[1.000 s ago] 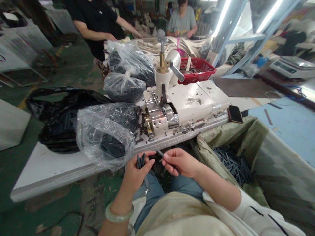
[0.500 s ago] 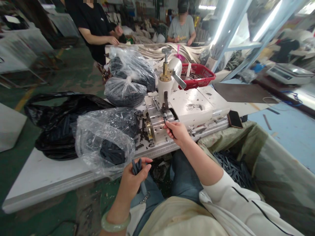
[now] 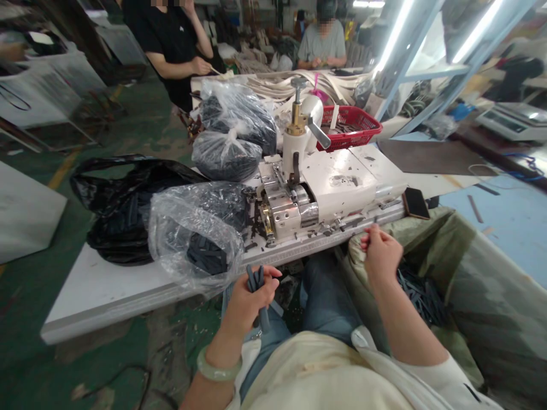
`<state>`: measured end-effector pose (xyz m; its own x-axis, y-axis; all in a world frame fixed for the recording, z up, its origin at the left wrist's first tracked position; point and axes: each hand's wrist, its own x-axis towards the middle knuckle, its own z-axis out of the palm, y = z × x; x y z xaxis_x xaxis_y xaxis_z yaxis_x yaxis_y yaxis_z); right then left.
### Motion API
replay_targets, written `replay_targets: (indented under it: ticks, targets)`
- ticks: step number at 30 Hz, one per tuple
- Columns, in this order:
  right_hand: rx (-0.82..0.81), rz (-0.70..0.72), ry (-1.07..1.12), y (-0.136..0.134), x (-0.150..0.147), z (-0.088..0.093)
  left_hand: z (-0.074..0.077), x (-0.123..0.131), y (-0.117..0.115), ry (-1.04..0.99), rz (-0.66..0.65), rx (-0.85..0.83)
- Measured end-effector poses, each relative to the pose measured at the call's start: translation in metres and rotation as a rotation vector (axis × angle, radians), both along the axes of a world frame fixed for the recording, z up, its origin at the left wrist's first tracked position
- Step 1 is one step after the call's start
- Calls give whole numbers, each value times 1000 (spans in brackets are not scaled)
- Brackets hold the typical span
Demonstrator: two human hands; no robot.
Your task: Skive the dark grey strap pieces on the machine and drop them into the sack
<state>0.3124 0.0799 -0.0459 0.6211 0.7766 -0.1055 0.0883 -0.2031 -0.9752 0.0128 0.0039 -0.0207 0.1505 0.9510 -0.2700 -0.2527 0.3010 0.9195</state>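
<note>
The person's left hand (image 3: 245,299) is curled round several dark strips (image 3: 255,280), their ends poking out above and below the fist, its thumb and forefinger reaching forward slightly apart. The right hand (image 3: 382,256) has its fingertips pressed together on a dark strip (image 3: 375,219), of which only the tip shows.

Along the table (image 3: 102,279) edge, ahead of and between the two grips, runs a ruler (image 3: 294,247) whose figures are too small to read. Farther off, a black shirt (image 3: 171,34) bears a small white mark, also unreadable.

The left grip is just on the person's side of the table edge, near the open mouth of a clear bag (image 3: 171,219); a black bag (image 3: 100,247) lies beyond, to its left. A gap over the person's knees (image 3: 322,285) separates the hands. Ahead of that gap, the machine (image 3: 342,171) stands back from both grips. The right grip is over the near rim of a bin (image 3: 478,273), with a phone (image 3: 415,203) ahead and to its right.
</note>
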Motion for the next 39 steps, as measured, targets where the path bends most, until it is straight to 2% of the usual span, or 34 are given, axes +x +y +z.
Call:
replay_targets:
  ticks: [2, 3, 5, 6, 7, 8, 10, 12, 13, 15, 17, 20, 22, 23, 25, 28, 30, 34, 39]
  targets:
    - [-216, -104, -431, -31, 56, -13, -1, 4, -1, -64, -47, -17]
    - [-262, -161, -548, -45, 78, -16, -1, 7, -1, -95, -73, -29]
    - [-325, -174, -730, -68, 99, -13, -2, 16, 1, -163, -133, -75]
    - [-329, -110, -711, -76, 96, -10, -2, 22, 2, -201, -158, -107]
    - [-330, 17, -615, -82, 83, -5, -2, 28, 3, -236, -174, -137]
    - [-331, 200, -430, -87, 63, 0, -1, 34, 4, -267, -180, -162]
    - [-325, 643, 122, -92, 9, 7, 1, 46, 4, -298, -169, -180]
    - [-392, 1001, 504, -96, -47, 11, 4, 53, 1, -275, -140, -158]
    - [-410, 1098, 597, -97, -69, 12, 5, 54, -1, -256, -123, -146]
    - [-414, 1190, 652, -99, -99, 13, 8, 48, -5, -234, -58, -123]
    - [-388, 1214, 628, -98, -107, 14, 11, 34, -7, -250, 73, -96]
    - [-381, 1247, 590, -94, -101, 17, 14, 6, -4, -319, 349, -52]
    - [-369, 1239, 574, -93, -95, 19, 14, -10, -1, -342, 453, -29]
    - [-361, 1229, 568, -94, -93, 20, 13, -15, -1, -328, 451, -31]
    - [-339, 1205, 556, -96, -92, 21, 9, -16, -1, -275, 343, -69]
    - [-316, 1173, 541, -99, -91, 21, 4, -3, -7, -205, 94, -132]
    - [-311, 1158, 553, -100, -90, 20, 3, 10, -10, -165, 23, -133]
    - [-352, 1135, 742, -100, -85, 17, 6, 25, -11, -95, 50, -102]
    - [-430, 1026, 1046, -93, -78, 11, 12, 21, -7, -85, 83, -88]
